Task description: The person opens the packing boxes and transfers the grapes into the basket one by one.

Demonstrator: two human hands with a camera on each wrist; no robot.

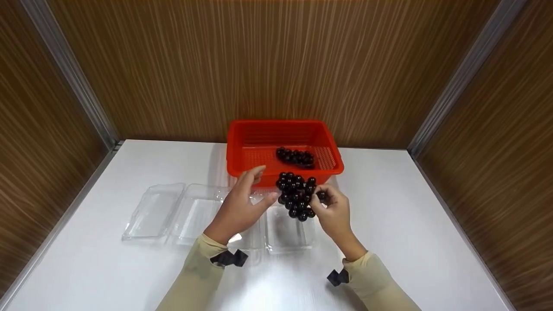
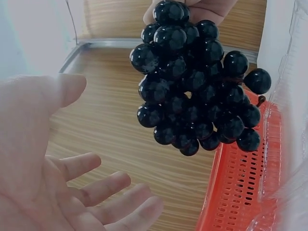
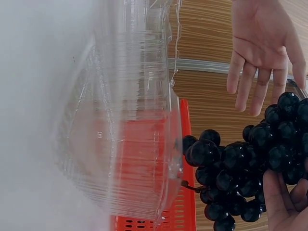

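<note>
Right hand [image 1: 335,211] pinched grape bunch [image 1: 297,195] at its top, clear of red basket [image 1: 332,162]; left hand [image 1: 244,207] spread open beside, empty, ready to steady

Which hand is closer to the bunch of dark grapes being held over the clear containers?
Right. The right hand pinches the grape bunch at its right edge, holding it up. The left hand is open just left of the bunch, fingers near but not touching.

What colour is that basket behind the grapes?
Bright red-orange, a plastic mesh basket; it shows best in the head view.
</note>
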